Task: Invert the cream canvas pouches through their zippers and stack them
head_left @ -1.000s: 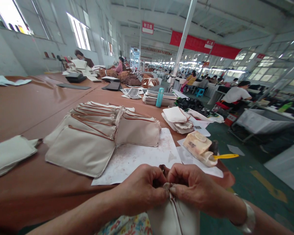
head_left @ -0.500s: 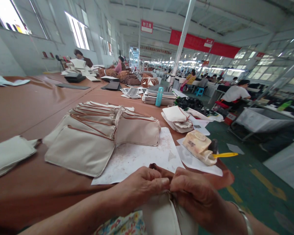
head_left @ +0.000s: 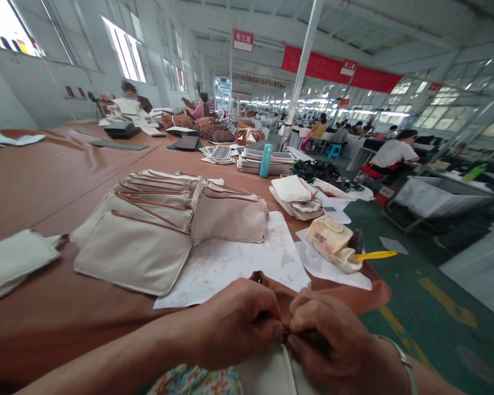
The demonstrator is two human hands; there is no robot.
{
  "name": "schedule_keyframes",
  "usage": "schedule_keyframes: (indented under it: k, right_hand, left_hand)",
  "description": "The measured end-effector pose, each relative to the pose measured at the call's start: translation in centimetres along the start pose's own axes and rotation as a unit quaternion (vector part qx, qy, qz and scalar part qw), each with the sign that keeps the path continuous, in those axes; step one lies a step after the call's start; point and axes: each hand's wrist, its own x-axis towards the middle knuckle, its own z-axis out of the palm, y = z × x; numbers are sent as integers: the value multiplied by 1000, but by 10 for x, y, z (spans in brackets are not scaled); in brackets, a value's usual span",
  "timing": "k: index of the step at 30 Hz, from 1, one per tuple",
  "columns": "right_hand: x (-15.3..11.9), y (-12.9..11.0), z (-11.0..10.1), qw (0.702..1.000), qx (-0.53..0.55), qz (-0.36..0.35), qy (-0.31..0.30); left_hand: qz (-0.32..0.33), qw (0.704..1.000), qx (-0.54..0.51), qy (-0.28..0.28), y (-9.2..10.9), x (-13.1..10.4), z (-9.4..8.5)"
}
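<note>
Close to my body, a cream leather-like pouch piece [head_left: 263, 372] hangs below my hands, with a raised seam running down it. Brown material [head_left: 274, 286] shows above and between my fingers. My left hand [head_left: 241, 321] pinches the piece's upper edge, fingers curled. Right beside it, my right hand [head_left: 333, 334], with a bangle at the wrist, is closed on the same edge. The fingertips nearly meet, and they hide the exact spot they grip. Beyond my hands, overlapping cream pouch pieces [head_left: 135, 255] with brown edging lie partly on a stained white sheet [head_left: 230, 274].
The brown-covered table [head_left: 86, 197] ends at a corner on the right. Near it stands a cut-open plastic container [head_left: 327, 241] with a yellow-handled tool [head_left: 376, 255]. A turquoise bottle [head_left: 265, 160] and more cream pieces [head_left: 294, 192] are farther back. Other people sit working in the distance.
My fingertips have shifted slightly down the piece. My left hand has rolled over, so its thumb is less visible and its knuckles face up. Both hands still grip the same edge.
</note>
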Motion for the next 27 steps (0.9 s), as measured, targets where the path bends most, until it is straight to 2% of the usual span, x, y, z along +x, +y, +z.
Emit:
schedule_keyframes:
  k: [2, 4, 8, 11, 14, 17, 20, 23, 27]
  right_hand:
    - [4, -2, -7, 993, 69, 97, -19]
    - [10, -3, -14, 976, 114, 174, -72]
    - [23, -2, -22, 962, 130, 182, -160]
    - [25, 0, -16, 960, 161, 188, -131]
    - [19, 3, -4, 944, 247, 206, -69]
    - [12, 6, 5, 935, 289, 202, -33]
    - [8, 5, 5, 944, 269, 187, -39]
    - [9, 0, -2, 952, 246, 174, -64]
    - [13, -5, -5, 952, 239, 174, -73]
  left_hand:
    - [15, 1000, -2, 16, -2, 1, 1]
    - [40, 999, 6, 34, -3, 1, 2]
    - [79, 992, 72, 61, -2, -3, 1]
    - [92, 990, 57, 84, -1, -5, 3]
    - [113, 988, -41, 96, -7, -5, 6]
    - [98, 978, -173, 55, -18, -5, 6]
    - [46, 961, -272, -2, -23, -7, 0]
    - [17, 962, -271, -18, -16, -10, -7]
    - [39, 981, -188, -28, 1, -12, -8]
